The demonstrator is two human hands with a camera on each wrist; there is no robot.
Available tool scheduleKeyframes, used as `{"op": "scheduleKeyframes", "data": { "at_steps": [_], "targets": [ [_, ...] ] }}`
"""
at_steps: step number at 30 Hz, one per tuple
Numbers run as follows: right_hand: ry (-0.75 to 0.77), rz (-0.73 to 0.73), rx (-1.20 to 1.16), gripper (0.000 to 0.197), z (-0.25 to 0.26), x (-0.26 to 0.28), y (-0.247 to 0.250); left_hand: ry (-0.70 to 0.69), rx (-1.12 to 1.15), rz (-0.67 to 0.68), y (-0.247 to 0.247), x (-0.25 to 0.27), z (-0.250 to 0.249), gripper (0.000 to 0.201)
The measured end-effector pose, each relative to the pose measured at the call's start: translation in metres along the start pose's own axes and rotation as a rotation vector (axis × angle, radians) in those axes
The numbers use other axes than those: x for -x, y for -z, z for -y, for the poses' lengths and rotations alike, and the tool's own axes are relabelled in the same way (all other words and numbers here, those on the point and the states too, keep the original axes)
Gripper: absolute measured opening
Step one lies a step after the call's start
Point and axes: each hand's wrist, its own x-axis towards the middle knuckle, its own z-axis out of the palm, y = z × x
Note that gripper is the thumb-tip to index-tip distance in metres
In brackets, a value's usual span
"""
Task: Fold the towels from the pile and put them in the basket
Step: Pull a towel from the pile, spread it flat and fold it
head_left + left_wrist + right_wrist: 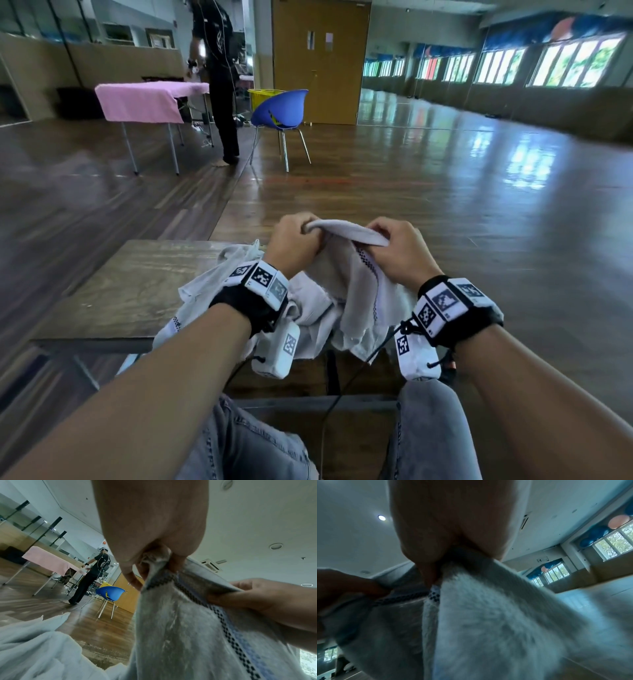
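Grey towel (346, 270) hangs above the pile (205, 291), its top edge pinched by both hands: left hand (294, 240), right hand (397, 250).

Left hand (295, 240) and right hand (397, 248) raised side by side — fingers curled, gripping.

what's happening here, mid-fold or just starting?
Just starting, it seems. A seated person holds one grey towel up over the table: the left hand and the right hand each pinch its top edge, close together, and the rest hangs unfolded. More towels lie in a pile on the table under the left wrist. I can't pick out a basket by this table. Another person stands at a pink-covered table in the background.
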Motion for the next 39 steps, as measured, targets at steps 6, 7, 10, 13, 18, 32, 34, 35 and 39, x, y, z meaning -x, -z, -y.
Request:
{"op": "scheduleKeyframes", "data": {
  "at_steps": [6,7,10,13,18,32,34,35,39],
  "targets": [
    [-0.115,-0.029,0.168,0.015,-0.018,-0.005,0.033,-0.040,-0.040,-0.184,0.024,-0.021,-0.003,0.006],
    [-0.130,-0.057,0.182,0.017,-0.022,-0.006,0.039,-0.055,-0.033,-0.190,0.027,-0.023,-0.002,0.006],
    [-0.124,-0.142,0.178,0.020,-0.031,-0.006,0.051,-0.097,-0.055,-0.193,0.033,-0.030,0.004,0.011],
    [-0.090,-0.210,0.129,0.017,-0.040,-0.004,0.057,-0.106,-0.040,-0.155,0.033,-0.039,0.012,0.010],
    [-0.100,-0.244,0.074,0.012,-0.065,-0.004,0.057,-0.118,0.075,-0.092,0.025,-0.053,0.030,0.012],
    [-0.495,0.460,0.064,0.019,-0.176,0.049,-0.062,0.058,-0.280,0.626,-0.054,-0.029,0.134,0.015],
    [-0.520,0.466,-0.014,0.018,-0.176,0.057,-0.085,0.060,-0.242,0.707,-0.069,-0.021,0.141,0.014],
    [-0.521,0.441,-0.029,0.020,-0.177,0.058,-0.094,0.045,-0.243,0.717,-0.075,-0.020,0.144,0.012],
    [-0.505,0.308,-0.010,0.038,-0.181,0.056,-0.110,0.009,-0.321,0.646,-0.088,-0.019,0.150,0.009]
  ]
}}
